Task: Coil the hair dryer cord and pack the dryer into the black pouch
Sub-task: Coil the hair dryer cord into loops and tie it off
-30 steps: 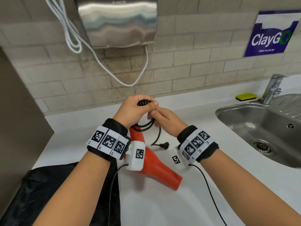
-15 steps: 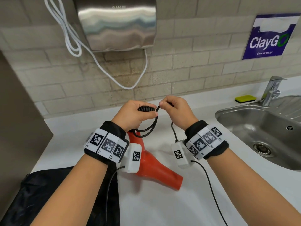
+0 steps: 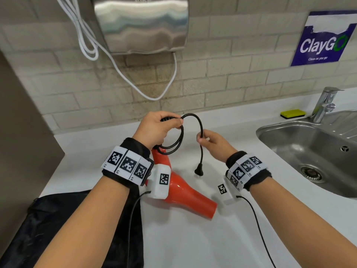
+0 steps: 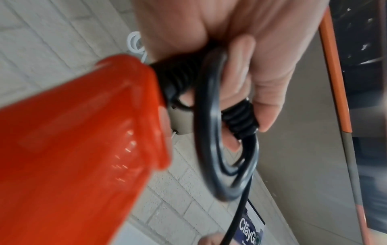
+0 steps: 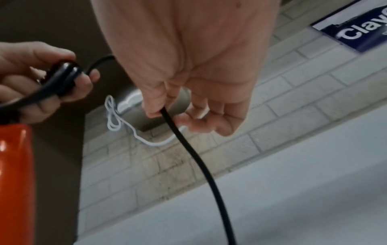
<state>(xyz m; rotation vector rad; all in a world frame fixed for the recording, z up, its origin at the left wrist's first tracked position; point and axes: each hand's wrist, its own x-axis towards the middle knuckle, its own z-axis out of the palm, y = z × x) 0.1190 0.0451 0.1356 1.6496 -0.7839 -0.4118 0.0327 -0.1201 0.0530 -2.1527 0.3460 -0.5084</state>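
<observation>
Finished cord [image 3: 174, 141] loops get clamped in the left hand [image 3: 154, 130] so nothing unravels; slack's pinched by the right hand [image 3: 213, 141] at 3 o'clock, plug [image 3: 199, 171] dangling.

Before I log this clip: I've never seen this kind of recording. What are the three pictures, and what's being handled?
No machine here: a person works bare-handed, wearing cameras. One view is from the head, the others from each wrist, looking along the fingers. The left hand grips the orange hair dryer at its handle end, with black cord loops gathered there. The right hand pinches the loose cord; the plug dangles below. The black pouch lies on the white counter, beside a sink.
</observation>
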